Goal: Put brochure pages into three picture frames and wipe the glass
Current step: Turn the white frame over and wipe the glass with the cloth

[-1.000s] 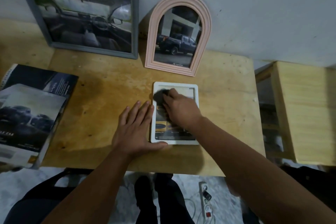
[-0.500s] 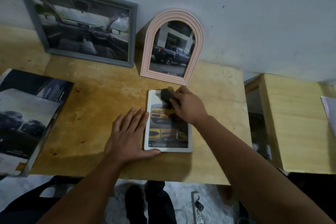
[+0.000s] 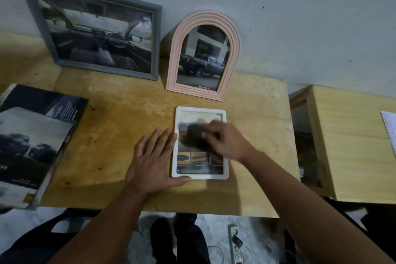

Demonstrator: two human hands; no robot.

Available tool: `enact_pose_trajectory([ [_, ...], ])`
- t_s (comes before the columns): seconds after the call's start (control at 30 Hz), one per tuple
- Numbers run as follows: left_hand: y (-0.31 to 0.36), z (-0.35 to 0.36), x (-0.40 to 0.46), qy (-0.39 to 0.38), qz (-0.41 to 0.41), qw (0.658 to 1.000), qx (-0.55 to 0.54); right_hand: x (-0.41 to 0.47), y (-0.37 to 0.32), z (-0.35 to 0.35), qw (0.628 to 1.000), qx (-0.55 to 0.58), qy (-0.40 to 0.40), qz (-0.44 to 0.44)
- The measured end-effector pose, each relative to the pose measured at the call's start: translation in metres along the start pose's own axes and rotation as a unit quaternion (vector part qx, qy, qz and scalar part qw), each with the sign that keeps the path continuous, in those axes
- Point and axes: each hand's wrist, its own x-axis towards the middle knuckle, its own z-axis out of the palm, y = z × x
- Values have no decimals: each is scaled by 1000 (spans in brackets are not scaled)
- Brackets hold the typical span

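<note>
wiping the white frame (image 3: 200,176) near our bench's (image 3: 120,126) front edge
its long axis runs front to back; our left hand (image 3: 153,164) lies flat, thumb at its corner, while our right hand (image 3: 227,142) grips the dark cloth (image 3: 194,136), now lower on the glass.

Wood table (image 3: 120,126) matt, stained; white frame (image 3: 225,174) smooth plastic (glass glossy); brochure (image 3: 32,141) at 9 o'clock glossy paper.

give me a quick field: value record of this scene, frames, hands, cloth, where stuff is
white frame: flat on table, page inside
left hand: flat, steadying the frame's left edge
right hand: holds dark cloth on the glass, blurred
grey frame: leaning on wall, filled
pink arched frame: leaning on wall, filled
brochure: table's left end
</note>
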Motion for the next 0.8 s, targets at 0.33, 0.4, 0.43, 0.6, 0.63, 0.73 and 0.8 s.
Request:
enact_pose_trajectory([
  [0.33,0,1,0,-1,0,1000,10,-46,-1,61,993,-121,4,-18],
  [0.4,1,0,-1,3,1,1000,10,-67,-8,60,992,-86,-78,-46],
  [0.43,1,0,-1,6,2,1000,6,-66,-9,54,990,-70,-107,-56],
  [0.6,1,0,0,5,2,1000,7,-6,12,0,996,-76,53,2],
  [0.63,1,0,0,4,2,1000,11,3,19,-4,989,-110,96,31],
  [0.73,1,1,0,6,1,1000,17,4,22,13,974,-190,96,77],
  [0.8,0,2,0,9,0,1000,15,-9,20,26,977,-171,98,77],
])
